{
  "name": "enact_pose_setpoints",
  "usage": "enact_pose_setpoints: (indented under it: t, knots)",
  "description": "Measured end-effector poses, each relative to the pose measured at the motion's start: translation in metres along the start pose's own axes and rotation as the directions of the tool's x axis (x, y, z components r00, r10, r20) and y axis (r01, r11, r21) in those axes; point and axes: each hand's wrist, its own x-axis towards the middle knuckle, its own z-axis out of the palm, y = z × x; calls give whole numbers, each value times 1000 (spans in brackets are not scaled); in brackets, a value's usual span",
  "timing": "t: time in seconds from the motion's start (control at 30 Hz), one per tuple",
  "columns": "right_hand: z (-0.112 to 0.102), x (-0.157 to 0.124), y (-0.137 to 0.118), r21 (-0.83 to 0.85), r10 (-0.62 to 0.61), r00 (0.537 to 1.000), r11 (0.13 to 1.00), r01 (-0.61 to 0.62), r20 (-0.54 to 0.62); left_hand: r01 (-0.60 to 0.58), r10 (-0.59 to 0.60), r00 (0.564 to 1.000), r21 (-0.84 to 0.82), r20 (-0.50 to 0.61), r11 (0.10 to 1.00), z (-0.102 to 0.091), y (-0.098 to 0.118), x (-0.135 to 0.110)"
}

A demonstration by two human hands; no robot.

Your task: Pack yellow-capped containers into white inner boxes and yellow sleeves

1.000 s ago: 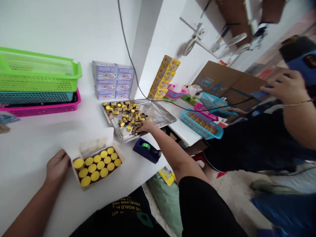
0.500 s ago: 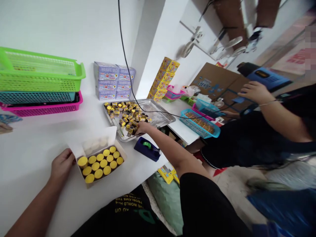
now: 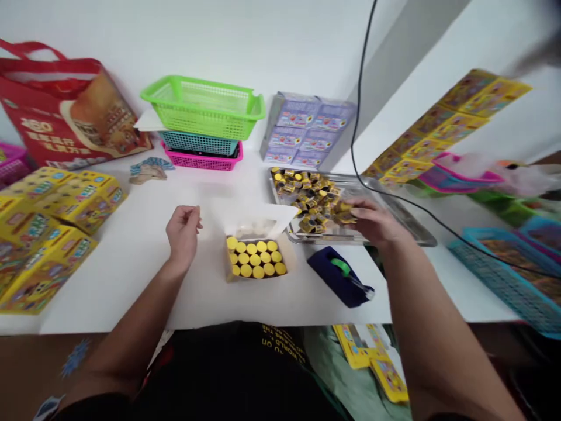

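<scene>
Seemingly boxing: hands apart, right hand [image 3: 372, 223] on yellow-capped bottles [image 3: 309, 199] in steel tray [image 3: 407, 227], left hand [image 3: 183, 234] raised beside carton [image 3: 287, 257]; next, carry bottles across.

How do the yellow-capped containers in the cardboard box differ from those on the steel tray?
The containers in the box stand upright in tight rows; those on the tray lie heaped at mixed angles. In the box only caps show; on the tray, dark sides show too. The right hand is at the tray's heap; the left hand touches no box container. Both groups have yellow caps.
</scene>
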Motion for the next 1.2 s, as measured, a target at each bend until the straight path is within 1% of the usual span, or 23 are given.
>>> enact_pose_setpoints:
  t: [0.03, 0.07, 0.1, 0.13, 0.17, 0.23, 0.27, 0.3, 0.33, 0.4, 0.43, 0.53, 0.57, 0.6, 0.63, 0.73, 0.77, 0.8, 0.83, 0.9, 0.97, 1.07, 1.2]
  knots:
    - [4, -16, -12, 85, -38, 999, 996, 35, 31, -66, 65, 998, 28, 17, 997, -2, 10, -9]
    - [11, -33, -24, 143, -73, 994, 988, 61, 81, -148, 144, 987, 58, 65, 987, -2, 20, -19]
    - [21, -50, -34, 183, -106, 983, 980, 77, 152, -243, 230, 962, 76, 149, 967, -2, 29, -29]
    - [33, -66, -43, 225, -133, 961, 971, 78, 242, -344, 316, 914, 72, 257, 936, -1, 37, -39]
    - [47, -79, -48, 268, -151, 928, 962, 58, 342, -441, 395, 842, 48, 368, 896, 1, 43, -48]
    - [79, -94, -51, 352, -170, 830, 935, -34, 531, -581, 492, 671, -18, 554, 814, 6, 50, -60]
    - [94, -97, -50, 387, -175, 778, 917, -93, 603, -618, 500, 604, -32, 620, 786, 9, 52, -64]
    - [107, -96, -47, 416, -181, 732, 897, -152, 657, -640, 487, 558, -25, 672, 768, 12, 53, -65]
    - [118, -93, -43, 437, -186, 693, 876, -205, 697, -651, 459, 532, -4, 711, 759, 14, 53, -65]
    - [134, -85, -36, 462, -191, 645, 842, -280, 740, -647, 383, 511, 50, 769, 761, 17, 53, -61]
    - [139, -80, -34, 464, -190, 631, 833, -302, 752, -634, 344, 515, 79, 785, 769, 17, 53, -58]
    - [147, -71, -30, 444, -170, 606, 831, -335, 777, -572, 240, 564, 164, 790, 804, 18, 54, -48]
    - [148, -69, -29, 437, -163, 603, 832, -341, 781, -555, 217, 573, 179, 790, 812, 18, 54, -45]
    - [148, -68, -29, 433, -158, 600, 832, -347, 784, -547, 202, 566, 181, 800, 818, 19, 55, -42]
    - [149, -68, -28, 432, -155, 598, 830, -353, 787, -548, 191, 537, 168, 821, 819, 20, 56, -39]
    - [150, -69, -26, 430, -133, 596, 815, -389, 792, -593, 138, 383, 128, 913, 795, 24, 58, -30]
    - [150, -69, -25, 431, -122, 600, 807, -403, 791, -612, 112, 346, 134, 931, 779, 26, 58, -29]
    - [150, -70, -25, 435, -112, 608, 799, -415, 786, -633, 88, 335, 155, 938, 758, 28, 59, -27]
    - [150, -70, -24, 440, -102, 619, 792, -424, 779, -655, 69, 347, 189, 935, 732, 30, 59, -27]
    - [150, -70, -24, 447, -79, 643, 782, -433, 762, -694, 49, 397, 265, 916, 669, 34, 58, -28]
    - [153, -70, -24, 450, -56, 664, 777, -441, 746, -724, 19, 434, 336, 901, 603, 38, 55, -30]
    - [163, -68, -21, 449, -10, 683, 761, -468, 730, -752, -56, 452, 415, 890, 512, 41, 48, -33]
    - [179, -65, -16, 407, 118, 702, 742, -532, 703, -787, -101, 459, 456, 883, 416, 42, 45, -32]
